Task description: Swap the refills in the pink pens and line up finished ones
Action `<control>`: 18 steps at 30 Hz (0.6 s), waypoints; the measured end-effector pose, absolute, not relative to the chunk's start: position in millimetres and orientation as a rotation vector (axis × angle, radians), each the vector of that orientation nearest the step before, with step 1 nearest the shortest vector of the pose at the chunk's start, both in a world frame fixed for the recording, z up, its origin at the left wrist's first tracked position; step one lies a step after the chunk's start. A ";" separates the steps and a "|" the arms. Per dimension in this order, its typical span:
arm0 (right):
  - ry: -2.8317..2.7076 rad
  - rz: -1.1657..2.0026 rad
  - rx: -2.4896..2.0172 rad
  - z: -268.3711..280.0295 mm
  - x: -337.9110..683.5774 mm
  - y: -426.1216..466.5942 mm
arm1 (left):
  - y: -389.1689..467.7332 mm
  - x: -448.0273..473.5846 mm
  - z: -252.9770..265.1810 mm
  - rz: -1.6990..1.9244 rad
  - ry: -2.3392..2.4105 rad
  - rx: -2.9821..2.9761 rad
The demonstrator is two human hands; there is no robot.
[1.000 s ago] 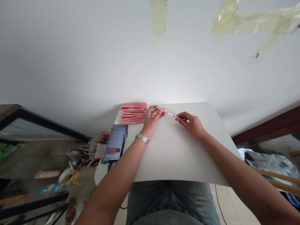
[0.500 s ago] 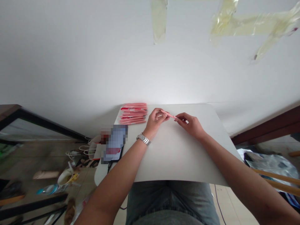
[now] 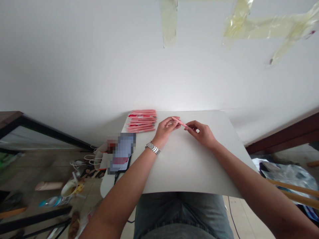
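Observation:
A slim pink pen (image 3: 181,123) is held above the table, slanting down to the right. My left hand (image 3: 164,130) is closed around its upper left part, thumb against the barrel. With fingertips pinched, my right hand (image 3: 202,133) grips the pen's lower right end, which the fingers partly hide. Left of my hands, several similar pink pens (image 3: 142,120) lie in a row at the table's back left corner, some with a clear, shiny wrapping.
The white table (image 3: 189,166) stands against a wall with yellowish tape (image 3: 169,23). A phone (image 3: 122,152), blurred out, lies at the left edge with a cable. Cables, a bottle (image 3: 53,201) and a cup (image 3: 69,188) are on the floor at left; plastic bags (image 3: 291,172) lie at right.
My right hand has shifted slightly left, closer to my left hand. The pen now slopes a little more steeply, and its right end sits deeper in the right fingertips.

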State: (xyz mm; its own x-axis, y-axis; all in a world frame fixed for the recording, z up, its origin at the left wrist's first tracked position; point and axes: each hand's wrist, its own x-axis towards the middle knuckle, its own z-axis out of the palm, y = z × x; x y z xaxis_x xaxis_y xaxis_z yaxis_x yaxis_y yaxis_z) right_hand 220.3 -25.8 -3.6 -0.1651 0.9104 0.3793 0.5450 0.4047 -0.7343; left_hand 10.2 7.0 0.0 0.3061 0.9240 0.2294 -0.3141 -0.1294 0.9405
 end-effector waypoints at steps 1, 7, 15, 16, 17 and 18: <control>-1.840 0.570 -1.251 -2.8 220.4 -26.2 | 6.4 10.1 0.7 1.185 0.643 1.262; -1.861 0.609 -1.227 0.5 221.5 -27.3 | 4.1 9.1 4.4 1.135 0.622 1.253; -1.885 0.606 -1.217 -1.1 221.6 -26.6 | 4.0 6.9 5.9 1.131 0.626 1.264; -1.887 0.608 -1.216 -0.9 221.5 -26.6 | 4.0 6.5 6.1 1.131 0.632 1.270; -1.887 0.611 -1.213 -0.6 221.4 -26.7 | 4.1 6.3 6.3 1.131 0.635 1.273; -1.884 0.615 -1.209 -0.3 221.3 -26.7 | 4.2 6.2 6.5 1.131 0.635 1.272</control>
State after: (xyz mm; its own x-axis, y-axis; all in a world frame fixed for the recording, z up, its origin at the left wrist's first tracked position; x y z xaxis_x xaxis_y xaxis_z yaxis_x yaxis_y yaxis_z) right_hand 221.3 -26.7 -0.3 -0.2258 0.9048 0.3611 0.5175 0.4255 -0.7424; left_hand 6.2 4.2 6.5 0.3662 0.9080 0.2033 -0.2995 -0.0919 0.9497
